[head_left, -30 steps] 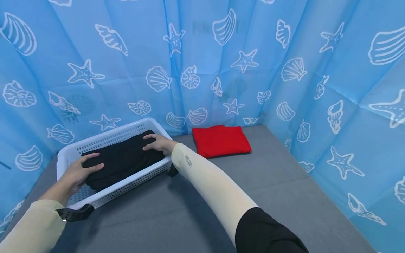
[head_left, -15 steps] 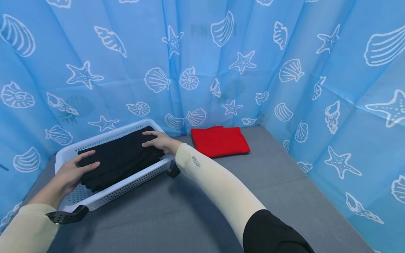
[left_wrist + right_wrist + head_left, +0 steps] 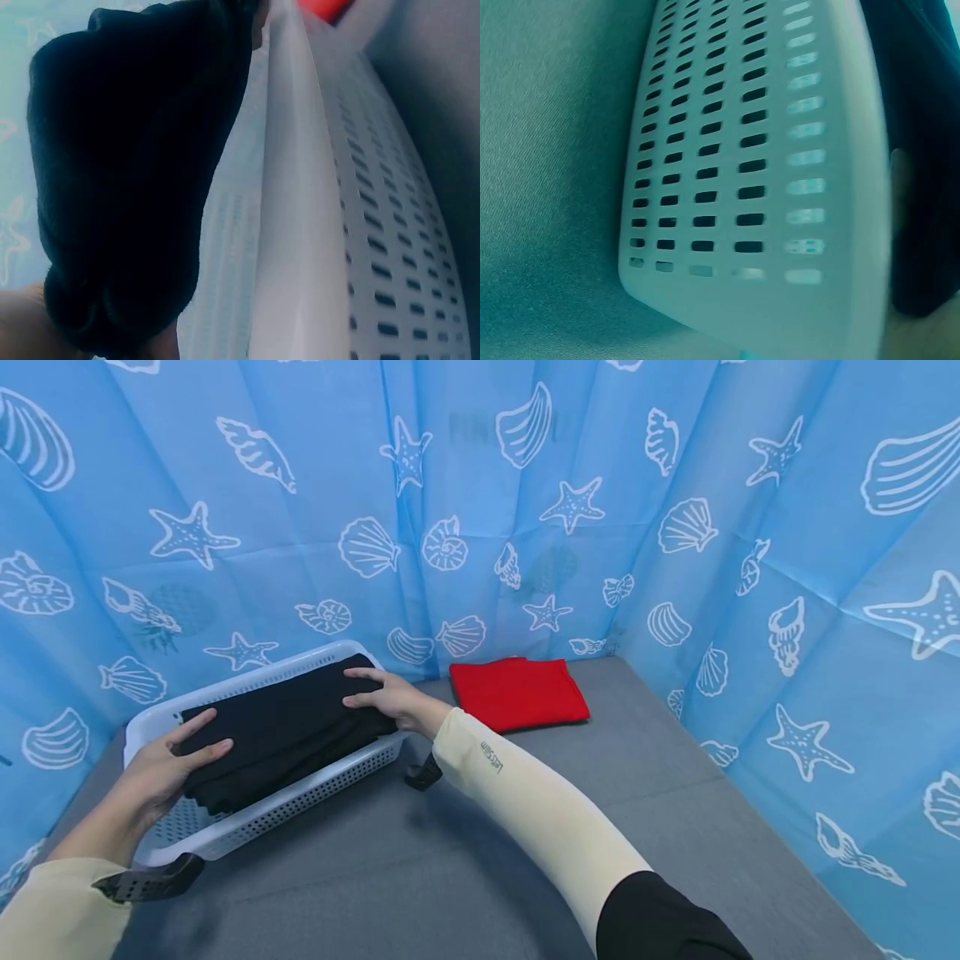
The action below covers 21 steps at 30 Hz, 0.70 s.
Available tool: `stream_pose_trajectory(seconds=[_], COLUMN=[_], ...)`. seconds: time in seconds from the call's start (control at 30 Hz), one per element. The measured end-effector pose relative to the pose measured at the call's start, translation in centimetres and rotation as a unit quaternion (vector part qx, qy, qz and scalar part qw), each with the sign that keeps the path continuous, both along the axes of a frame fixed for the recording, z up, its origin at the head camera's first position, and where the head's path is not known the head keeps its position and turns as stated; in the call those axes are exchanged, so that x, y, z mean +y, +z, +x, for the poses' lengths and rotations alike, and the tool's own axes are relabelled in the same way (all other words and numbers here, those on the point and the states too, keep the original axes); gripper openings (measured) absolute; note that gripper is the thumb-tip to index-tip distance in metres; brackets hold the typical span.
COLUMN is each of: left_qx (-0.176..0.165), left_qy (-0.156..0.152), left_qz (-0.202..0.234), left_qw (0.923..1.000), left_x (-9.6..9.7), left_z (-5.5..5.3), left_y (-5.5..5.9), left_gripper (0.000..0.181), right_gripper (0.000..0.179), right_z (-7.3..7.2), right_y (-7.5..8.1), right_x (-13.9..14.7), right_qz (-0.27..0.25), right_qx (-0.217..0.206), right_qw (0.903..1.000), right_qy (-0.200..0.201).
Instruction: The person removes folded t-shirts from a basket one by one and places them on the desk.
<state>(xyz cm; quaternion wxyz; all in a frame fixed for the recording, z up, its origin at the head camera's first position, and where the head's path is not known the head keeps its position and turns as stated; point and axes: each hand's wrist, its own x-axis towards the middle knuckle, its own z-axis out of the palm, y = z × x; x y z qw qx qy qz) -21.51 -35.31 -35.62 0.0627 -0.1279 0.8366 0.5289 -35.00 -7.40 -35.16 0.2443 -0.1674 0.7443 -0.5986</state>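
Note:
A folded black cloth (image 3: 281, 710) is held level between my two hands at the white plastic basket (image 3: 296, 802). At its left end my left hand (image 3: 159, 772) grips it, and my right hand (image 3: 392, 697) grips the right end. Thumb and forefinger of each hand show on the cloth; the other fingers are mostly hidden. In the left wrist view the black cloth (image 3: 142, 165) hangs above the basket floor, beside the basket's rim (image 3: 296, 195). The right wrist view has the basket's slotted wall (image 3: 836, 202) in front, with the dark cloth (image 3: 930, 150) behind its rim.
A folded red cloth (image 3: 517, 695) lies on the grey surface (image 3: 615, 802), right of the basket near the back. A blue curtain (image 3: 480, 510) printed with white shells and starfish hangs behind and along the right side. A dark wrist strap (image 3: 150, 881) circles the left sleeve.
Both hands have raised the black cloth slightly within the basket, and it now covers more of the back rim. The right forearm has shifted a little to the right. The red cloth stays put.

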Motion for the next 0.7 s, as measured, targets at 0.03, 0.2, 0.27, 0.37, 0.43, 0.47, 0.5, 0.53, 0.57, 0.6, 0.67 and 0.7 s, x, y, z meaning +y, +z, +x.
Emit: stream_pose_trajectory(seconds=[0.03, 0.2, 0.27, 0.37, 0.43, 0.47, 0.5, 0.53, 0.57, 0.6, 0.67, 0.7], left_qx=[0.002, 0.027, 0.039, 0.044, 0.041, 0.039, 0.037, 0.037, 0.038, 0.037, 0.039, 0.04], left_qy=[0.002, 0.006, 0.003, -0.006, -0.012, -0.015, -0.017, -0.017, -0.017, -0.019, -0.02, -0.021], left_qz=[0.001, -0.003, -0.002, -0.004, -0.008, -0.01, -0.013, -0.014, -0.015, -0.014, -0.017, -0.021], left_qw=[1.0, 0.9996, 0.9992, 0.999, 0.9991, 0.9991, 0.9991, 0.9991, 0.999, 0.999, 0.9989, 0.9987], left_x=[0.2, 1.0, 1.4, 1.8, 2.1, 2.2, 2.3, 2.4, 2.5, 2.7, 3.0, 3.2], left_z=[0.1, 0.8, 1.1, 1.3, 1.4, 1.4, 1.4, 1.5, 1.5, 1.5, 1.5, 1.6], left_y=[0.1, 0.4, 0.5, 0.6, 0.5, 0.5, 0.5, 0.5, 0.5, 0.5, 0.6, 0.7], left_gripper=[0.086, 0.083, 0.082, 0.081, 0.081, 0.081, 0.08, 0.08, 0.08, 0.08, 0.079, 0.079], right_gripper=[0.051, 0.05, 0.05, 0.05, 0.05, 0.05, 0.05, 0.05, 0.051, 0.051, 0.05, 0.05], right_z=[0.1, 0.5, 0.8, 1.3, 1.7, 1.8, 1.9, 2.0, 2.1, 2.2, 2.3, 2.4], right_y=[0.1, 0.4, 0.5, 0.6, 0.7, 0.7, 0.7, 0.7, 0.7, 0.7, 0.7, 0.6], right_x=[0.2, 1.4, 2.0, 2.6, 3.1, 3.2, 3.4, 3.5, 3.7, 3.9, 4.3, 4.5], right_qz=[-0.007, -0.052, -0.073, -0.093, -0.098, -0.097, -0.096, -0.095, -0.093, -0.091, -0.087, -0.084], right_qx=[-0.005, -0.04, -0.061, -0.087, -0.092, -0.093, -0.088, -0.083, -0.078, -0.072, -0.064, -0.058], right_qw=[1.0, 0.9978, 0.9955, 0.9919, 0.991, 0.9909, 0.9914, 0.992, 0.9925, 0.9931, 0.994, 0.9946], right_qy=[-0.002, -0.005, -0.003, -0.001, -0.004, -0.006, -0.009, -0.01, -0.013, -0.015, -0.017, -0.018])
